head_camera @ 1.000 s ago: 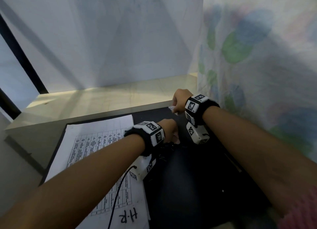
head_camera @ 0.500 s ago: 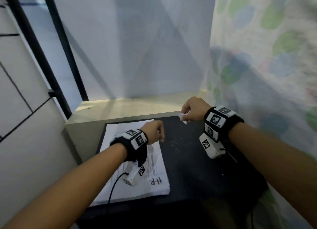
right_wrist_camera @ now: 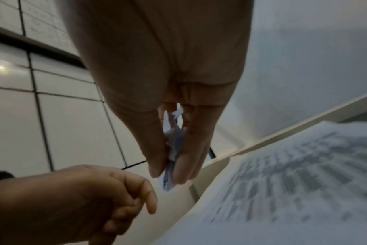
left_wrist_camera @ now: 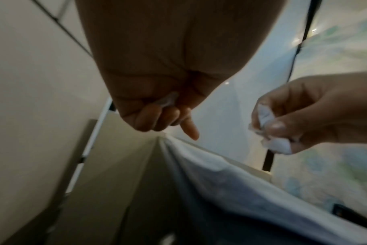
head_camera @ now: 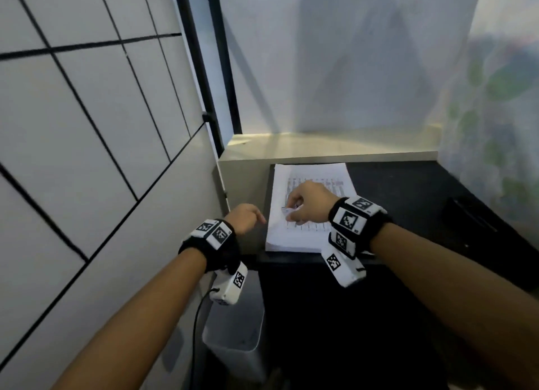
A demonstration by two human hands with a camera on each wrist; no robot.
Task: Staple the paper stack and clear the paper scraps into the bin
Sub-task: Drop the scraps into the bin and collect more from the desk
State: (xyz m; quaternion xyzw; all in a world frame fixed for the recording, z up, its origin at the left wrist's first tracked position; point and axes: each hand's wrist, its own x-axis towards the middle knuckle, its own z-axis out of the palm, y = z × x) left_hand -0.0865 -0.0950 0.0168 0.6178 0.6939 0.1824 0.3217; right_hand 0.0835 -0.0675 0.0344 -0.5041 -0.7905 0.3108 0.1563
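From above, the right hand pinches crumpled white paper scraps over the printed white paper stack on the black table. Only the left-wrist camera shows the left hand curled around a small white scrap, beyond the table's left edge above the grey plastic bin.

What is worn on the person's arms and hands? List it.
Both forearms are bare, with no gloves. Each wrist carries a black strap studded with white blocks printed with black square markers. A white camera box with the same markers hangs under each wrist, and a thin black cable trails from the left one.
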